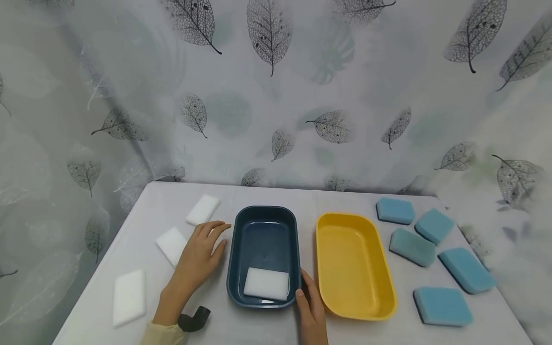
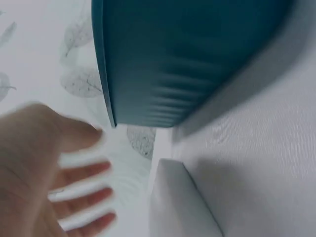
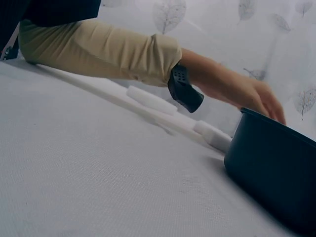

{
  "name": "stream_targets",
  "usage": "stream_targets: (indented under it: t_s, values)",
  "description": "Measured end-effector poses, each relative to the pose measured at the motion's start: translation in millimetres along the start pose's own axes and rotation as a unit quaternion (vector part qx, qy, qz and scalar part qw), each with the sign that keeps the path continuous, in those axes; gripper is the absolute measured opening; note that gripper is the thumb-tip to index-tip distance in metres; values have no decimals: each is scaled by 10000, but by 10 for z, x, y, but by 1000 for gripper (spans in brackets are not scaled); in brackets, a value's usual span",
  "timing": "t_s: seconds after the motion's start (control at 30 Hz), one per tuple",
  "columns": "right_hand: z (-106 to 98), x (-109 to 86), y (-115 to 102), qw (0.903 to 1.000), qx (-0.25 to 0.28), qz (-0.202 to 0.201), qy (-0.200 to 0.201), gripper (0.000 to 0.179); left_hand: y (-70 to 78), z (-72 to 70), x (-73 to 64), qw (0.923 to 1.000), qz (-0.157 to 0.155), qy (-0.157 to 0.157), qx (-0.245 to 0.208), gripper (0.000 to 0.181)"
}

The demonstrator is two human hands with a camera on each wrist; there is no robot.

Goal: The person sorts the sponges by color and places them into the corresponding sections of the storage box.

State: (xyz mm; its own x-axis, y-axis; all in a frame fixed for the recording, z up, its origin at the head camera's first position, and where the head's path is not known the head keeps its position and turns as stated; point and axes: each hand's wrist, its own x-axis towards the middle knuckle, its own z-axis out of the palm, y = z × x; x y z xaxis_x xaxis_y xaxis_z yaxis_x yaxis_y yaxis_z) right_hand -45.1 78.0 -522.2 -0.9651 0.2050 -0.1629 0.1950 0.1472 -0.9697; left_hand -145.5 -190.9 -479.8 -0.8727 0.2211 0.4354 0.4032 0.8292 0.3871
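A dark blue plastic tray [image 1: 264, 242] stands in the middle of the table with a white sponge [image 1: 266, 283] lying at its near end. Just off the tray's left rim, my left hand [image 1: 199, 261] hovers with loosely bent fingers and holds nothing. In the left wrist view its blurred fingers [image 2: 84, 202] are spread beside the tray's outer wall [image 2: 163, 64]. My right hand [image 1: 311, 309] touches the tray's right side near the lower corner, thumb at the rim and fingers along the outside. The right wrist view shows the left hand [image 3: 252, 96] over the tray's far rim.
Three white sponges [image 1: 129, 297] lie on the left of the white-covered table. Right of the blue tray stands a yellow tray [image 1: 355, 263]. Several blue sponges [image 1: 444, 306] are scattered along the right side. A leaf-patterned curtain [image 1: 276, 105] hangs behind the table.
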Motion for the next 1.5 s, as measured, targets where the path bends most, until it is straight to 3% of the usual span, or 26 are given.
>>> stream_targets:
  t_s: [0.23, 0.43, 0.53, 0.77, 1.03, 1.17, 1.37, 1.5]
  values:
    - [-13, -53, 26, 9998, -95, 150, 41, 47, -74, -126, -99, 9913, -896, -660, 705, 47]
    - [10, -52, 24, 9999, 20, 123, -17, 48, -113, -203, -148, 9809, -1250, -1240, 827, 57]
    - [12, -50, 16, 9999, 21, 103, -23, 47, -128, -193, -157, 9775, -1357, -1375, 842, 61]
    - [-10, -23, -29, 9999, -21, 71, -81, 48, -178, -163, -108, 9794, -1427, -1240, 713, 70]
    - [-21, -40, -17, 9999, -59, 121, -97, 47, -209, -132, -108, 9745, -1683, -1436, 377, 70]
    - [-46, -64, -1, 9998, -167, 83, -37, 45, -220, -101, -124, 9735, -1788, -1427, -74, 67]
    - [-47, -45, -14, 9999, -92, -15, -42, 45, -269, -132, -96, 9782, -1650, -901, -877, 57]
    - [-21, -25, -5, 10000, -32, 64, -58, 48, -308, -152, -50, 9680, -1883, -884, -1407, 51]
